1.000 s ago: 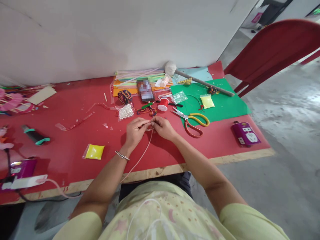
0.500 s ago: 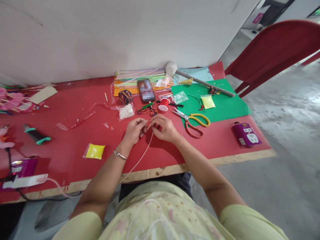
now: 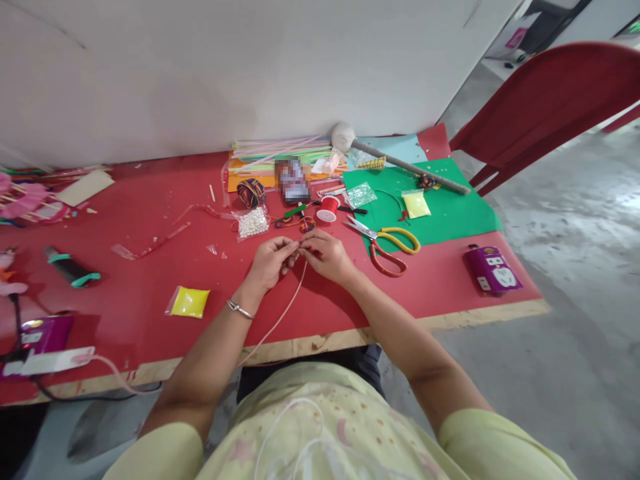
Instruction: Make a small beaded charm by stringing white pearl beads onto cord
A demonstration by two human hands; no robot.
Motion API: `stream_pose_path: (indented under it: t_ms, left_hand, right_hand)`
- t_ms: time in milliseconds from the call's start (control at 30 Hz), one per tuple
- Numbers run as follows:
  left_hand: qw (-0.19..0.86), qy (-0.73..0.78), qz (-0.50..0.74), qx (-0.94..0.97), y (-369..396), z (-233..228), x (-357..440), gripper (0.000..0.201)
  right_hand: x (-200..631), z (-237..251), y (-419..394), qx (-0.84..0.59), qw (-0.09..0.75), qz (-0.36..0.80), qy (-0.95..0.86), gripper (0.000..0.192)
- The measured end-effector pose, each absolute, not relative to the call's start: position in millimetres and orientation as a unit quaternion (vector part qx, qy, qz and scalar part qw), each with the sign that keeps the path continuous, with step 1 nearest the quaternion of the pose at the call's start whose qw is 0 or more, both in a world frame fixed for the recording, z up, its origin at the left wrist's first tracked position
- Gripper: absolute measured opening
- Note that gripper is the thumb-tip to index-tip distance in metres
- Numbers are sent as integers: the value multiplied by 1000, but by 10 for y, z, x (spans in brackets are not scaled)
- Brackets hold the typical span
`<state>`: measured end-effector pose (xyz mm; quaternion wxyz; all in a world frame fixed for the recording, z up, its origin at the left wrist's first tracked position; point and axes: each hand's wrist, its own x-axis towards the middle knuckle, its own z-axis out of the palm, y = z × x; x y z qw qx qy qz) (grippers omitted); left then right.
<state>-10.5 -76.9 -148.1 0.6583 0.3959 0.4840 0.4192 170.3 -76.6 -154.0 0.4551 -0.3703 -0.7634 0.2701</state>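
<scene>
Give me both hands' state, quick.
Left hand: closed, pinching the pink cord.
Right hand: closed, pinching the same cord's end.

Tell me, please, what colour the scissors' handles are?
One handle is yellow, the other red, on the scissors in the head view.

I see a plain white wall (image 3: pixel 200 73) across the top, grey concrete floor (image 3: pixel 565 320) lower right, red plastic chair (image 3: pixel 545 100) upper right.
</scene>
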Motion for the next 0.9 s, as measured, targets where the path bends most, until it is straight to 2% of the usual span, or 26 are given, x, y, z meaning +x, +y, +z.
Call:
stream_pose_path:
  t_ms: [367,667,900]
  left_hand:
    - [657,462,470,366,-770,-1444,-114,34]
    - [643,468,478,373,-753,-1481,-141,34]
    - [633,460,488,385,-762,-1433,-127,34]
  right_hand:
    - [1711,-1449,-810,-405,441,307,-740,22]
    - [1714,-1464,-821,-440,454,425,-648,29]
    - [1709,-1470,-812,-427,470,463,-619,34]
